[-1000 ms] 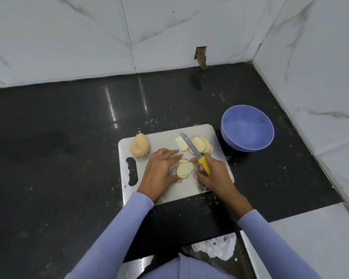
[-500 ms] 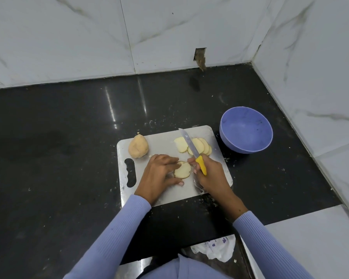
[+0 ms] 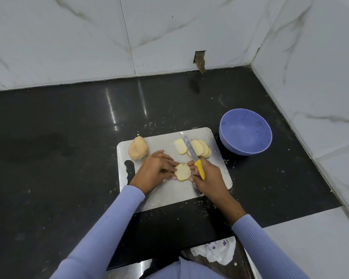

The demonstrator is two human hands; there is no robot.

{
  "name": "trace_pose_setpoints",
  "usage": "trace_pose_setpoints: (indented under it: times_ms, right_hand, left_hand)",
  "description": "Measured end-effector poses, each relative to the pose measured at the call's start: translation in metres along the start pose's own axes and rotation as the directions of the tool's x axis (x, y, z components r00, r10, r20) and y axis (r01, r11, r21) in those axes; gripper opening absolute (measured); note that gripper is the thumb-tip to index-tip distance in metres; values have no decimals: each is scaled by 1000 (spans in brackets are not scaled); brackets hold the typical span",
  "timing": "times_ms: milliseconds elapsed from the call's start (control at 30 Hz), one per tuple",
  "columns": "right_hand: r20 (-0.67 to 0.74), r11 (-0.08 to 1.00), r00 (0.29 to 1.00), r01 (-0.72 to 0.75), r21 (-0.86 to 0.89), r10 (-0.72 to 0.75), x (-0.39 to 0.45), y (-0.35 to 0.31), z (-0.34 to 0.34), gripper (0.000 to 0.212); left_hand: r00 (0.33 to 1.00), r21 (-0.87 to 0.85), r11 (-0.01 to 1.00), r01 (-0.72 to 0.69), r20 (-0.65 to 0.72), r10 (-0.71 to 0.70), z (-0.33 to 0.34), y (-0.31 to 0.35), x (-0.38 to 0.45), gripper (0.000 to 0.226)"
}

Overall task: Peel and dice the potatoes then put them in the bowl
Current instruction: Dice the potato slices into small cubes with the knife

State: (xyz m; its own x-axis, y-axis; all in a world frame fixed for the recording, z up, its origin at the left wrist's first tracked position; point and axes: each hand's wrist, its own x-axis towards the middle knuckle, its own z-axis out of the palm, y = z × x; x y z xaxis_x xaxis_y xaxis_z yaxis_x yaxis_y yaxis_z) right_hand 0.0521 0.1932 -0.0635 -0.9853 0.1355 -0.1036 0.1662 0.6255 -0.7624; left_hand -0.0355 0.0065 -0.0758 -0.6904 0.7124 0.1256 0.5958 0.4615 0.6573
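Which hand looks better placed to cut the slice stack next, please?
Right: the right hand already grips the knife beside the stack, while the left hand steadies it.

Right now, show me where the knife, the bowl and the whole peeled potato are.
knife (image 3: 199,171): head view, on the yellow handle in the right hand.
bowl (image 3: 245,134): head view, on its bare inner wall.
whole peeled potato (image 3: 138,148): head view, on the middle of its top surface.
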Motion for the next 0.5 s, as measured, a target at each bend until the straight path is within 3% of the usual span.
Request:
trace_pose_setpoints:
  times_ms: [167,300,500]
  right_hand:
    - [-15,1000,1000,7,-12,-7,-2,1,2,36]
    - [-14,1000,1000,7,-12,-7,-1,1,2,35]
    - [22,1000,1000,-14,-1,14,1,0,0,34]
  left_hand:
    - [993,-44,999,-12,118,17,-16,-5,8,21]
    - [995,-16,999,-39,90,40,-17,1,14,19]
    - [988,-69,995,71,140,-61,-20,3,25,14]
